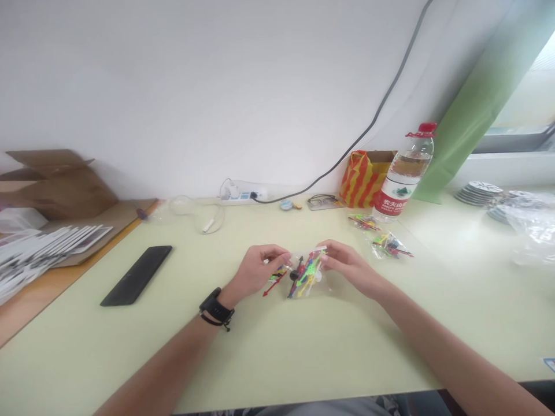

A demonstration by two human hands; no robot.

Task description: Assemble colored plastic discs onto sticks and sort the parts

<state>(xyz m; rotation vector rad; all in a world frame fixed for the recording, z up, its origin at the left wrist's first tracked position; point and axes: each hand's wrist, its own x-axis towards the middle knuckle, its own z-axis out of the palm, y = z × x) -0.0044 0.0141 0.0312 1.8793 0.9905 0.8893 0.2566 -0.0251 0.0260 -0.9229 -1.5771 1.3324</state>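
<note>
Between my hands is a clear plastic bag point(310, 277) with small coloured plastic pieces in it, some shaped like arrows, in green, yellow, red, blue and white. My right hand point(347, 263) pinches the bag's upper right edge, near a white strip. My left hand point(262, 268) is closed at the bag's left side, fingertips together on clear plastic. A red arrow piece point(274, 284) and other coloured bits show just under the left fingers; whether they are in a second bag I cannot tell. A black watch point(217, 306) is on the left wrist.
Two more bags of coloured pieces point(390, 245) lie to the right, by a large water bottle point(403, 173) and a striped paper bag point(364, 179). A black phone-like slab point(136, 276) lies left. Stacked discs point(479, 192) stand far right; a power strip point(243, 195) sits against the wall.
</note>
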